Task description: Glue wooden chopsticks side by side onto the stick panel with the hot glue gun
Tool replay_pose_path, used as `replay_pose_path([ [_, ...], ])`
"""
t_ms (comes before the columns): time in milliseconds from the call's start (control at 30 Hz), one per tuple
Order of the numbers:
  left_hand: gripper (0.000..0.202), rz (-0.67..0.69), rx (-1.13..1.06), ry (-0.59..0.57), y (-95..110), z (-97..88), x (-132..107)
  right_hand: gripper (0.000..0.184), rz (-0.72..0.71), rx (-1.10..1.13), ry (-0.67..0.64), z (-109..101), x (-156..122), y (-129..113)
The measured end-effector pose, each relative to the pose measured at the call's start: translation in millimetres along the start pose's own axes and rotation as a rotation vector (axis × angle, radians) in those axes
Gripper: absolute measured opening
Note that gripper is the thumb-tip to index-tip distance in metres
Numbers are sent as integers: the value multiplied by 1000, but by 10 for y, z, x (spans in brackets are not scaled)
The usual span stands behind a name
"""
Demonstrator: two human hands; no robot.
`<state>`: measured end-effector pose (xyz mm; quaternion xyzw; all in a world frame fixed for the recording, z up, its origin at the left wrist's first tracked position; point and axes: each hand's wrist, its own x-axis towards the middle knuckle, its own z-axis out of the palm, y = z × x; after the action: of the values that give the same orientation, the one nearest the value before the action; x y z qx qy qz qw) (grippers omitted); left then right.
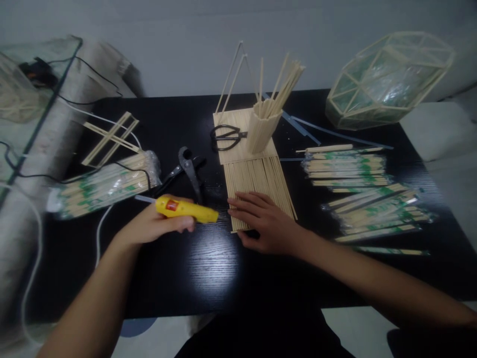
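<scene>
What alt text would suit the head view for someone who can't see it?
A person's left hand holds a yellow glue gun over a black table while the right hand rests on a flat row of wooden sticks. Beyond it, a stick-built holder of loose sticks stands beside black-handled scissors, with plastic-wrapped bundles to either side.

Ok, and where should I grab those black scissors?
I'd take the scissors by the handle loops, coming from the left. The loops point that way, at the left edge of the wooden panel, while the other end runs toward the stick holder; I can't make out the blades. That holder would likely crowd a grasp from the right.
</scene>
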<state>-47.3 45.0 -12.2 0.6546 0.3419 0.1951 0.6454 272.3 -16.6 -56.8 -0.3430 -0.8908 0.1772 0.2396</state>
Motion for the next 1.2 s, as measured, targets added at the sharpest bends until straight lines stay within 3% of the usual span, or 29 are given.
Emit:
replay_pose_path([
  [67, 29, 17, -167, 202, -4, 56, 9, 48, -6, -4, 6, -1, 2, 0],
  [133, 28, 14, -340, 303, 14, 181, 49, 46, -9, -8, 9, -4, 6, -2],
  [267, 28, 5, -477, 383, 84, 532, 155, 45, -10, -21, 3, -8, 17, -7],
  [400, 31, 53, -389, 416, 118, 758, 196, 47, 1, -22, -1, -8, 21, -9],
  [533, 28, 51, -419, 434, 124, 783, 187, 49, 1, -6, -9, -12, 19, -12],
  [767, 37, -117, -587, 479, 140, 792, 157, 41, 15, -2, -43, -27, 28, -15],
  [900, 35, -104, -603, 479, 119, 809, 164, 33, 0, -16, -30, -26, 27, -15],
  [1200, 33, -47, -559, 431, 124, 818, 185, 34, -7, -18, -1, -17, 23, -16],
])
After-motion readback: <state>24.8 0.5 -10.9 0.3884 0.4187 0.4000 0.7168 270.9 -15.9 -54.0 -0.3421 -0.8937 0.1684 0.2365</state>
